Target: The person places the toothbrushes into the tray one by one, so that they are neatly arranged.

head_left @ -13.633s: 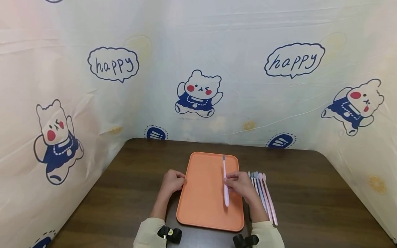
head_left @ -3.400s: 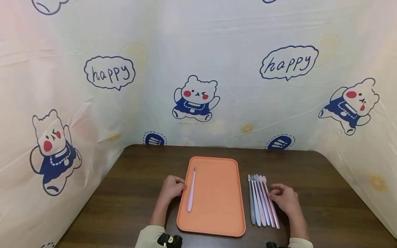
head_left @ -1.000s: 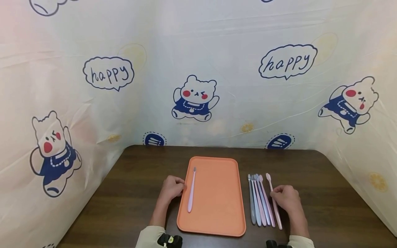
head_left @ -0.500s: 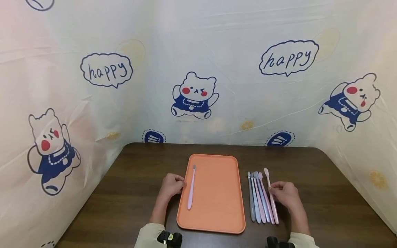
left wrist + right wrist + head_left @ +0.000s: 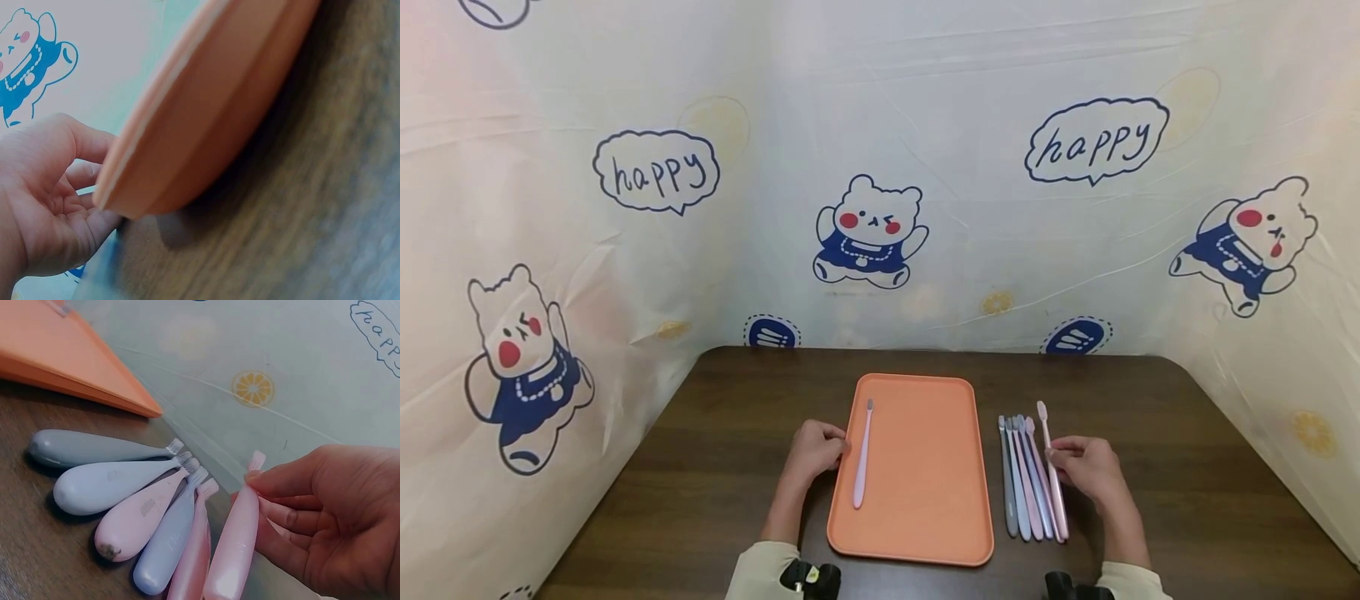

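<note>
My right hand (image 5: pixel 1088 467) pinches a pale pink toothbrush (image 5: pixel 236 550) between thumb and fingers, its head pointing away from me. That brush overlaps the right end of a row of several toothbrushes (image 5: pixel 1021 492) in grey, blue, pink and purple. In the right wrist view their thick handle ends face the camera. My left hand (image 5: pixel 814 450) grips the left rim of an orange tray (image 5: pixel 925 467), its thumb and fingers at the edge in the left wrist view. On the tray's left part lies one pink toothbrush (image 5: pixel 862 467) with a grey head.
All of it stands on a dark brown wooden table (image 5: pixel 730 400). A pale curtain (image 5: pixel 970 125) printed with bears surrounds the table on the back and sides. The toothbrush row lies just right of the tray.
Over the last second my right hand has shifted the pink toothbrush slightly left and forward, back against the row it stood apart from. The left hand stays at the tray's rim.
</note>
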The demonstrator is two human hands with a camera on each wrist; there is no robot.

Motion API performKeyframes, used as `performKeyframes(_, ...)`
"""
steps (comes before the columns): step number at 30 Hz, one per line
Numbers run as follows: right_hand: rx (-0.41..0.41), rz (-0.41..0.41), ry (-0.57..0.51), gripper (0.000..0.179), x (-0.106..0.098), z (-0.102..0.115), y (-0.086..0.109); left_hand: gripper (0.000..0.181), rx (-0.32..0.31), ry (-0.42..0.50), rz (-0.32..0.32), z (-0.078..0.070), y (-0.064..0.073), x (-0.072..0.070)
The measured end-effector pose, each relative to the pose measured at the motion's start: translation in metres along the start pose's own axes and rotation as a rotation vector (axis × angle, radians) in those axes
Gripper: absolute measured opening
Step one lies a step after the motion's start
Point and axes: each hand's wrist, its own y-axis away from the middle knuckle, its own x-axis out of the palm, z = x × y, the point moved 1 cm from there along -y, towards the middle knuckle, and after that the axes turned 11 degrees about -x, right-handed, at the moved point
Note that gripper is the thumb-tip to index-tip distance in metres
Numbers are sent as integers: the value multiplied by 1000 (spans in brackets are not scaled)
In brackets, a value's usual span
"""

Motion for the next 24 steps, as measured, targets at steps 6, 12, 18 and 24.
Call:
performKeyframes(6, 9, -1, -5, 29, 0, 1, -1, 19, 12, 3, -4, 0, 1, 1)
performKeyframes(12, 7, 12, -10, 30, 2, 8, -1, 19, 19, 4, -12, 0, 1, 0)
performKeyframes(18, 27, 26, -10, 30, 5, 11, 0, 19, 17, 0, -12, 1, 0, 0)
performKeyframes(24, 12, 20, -17, 30, 8, 11, 0, 18, 22, -3, -8, 2, -1, 0)
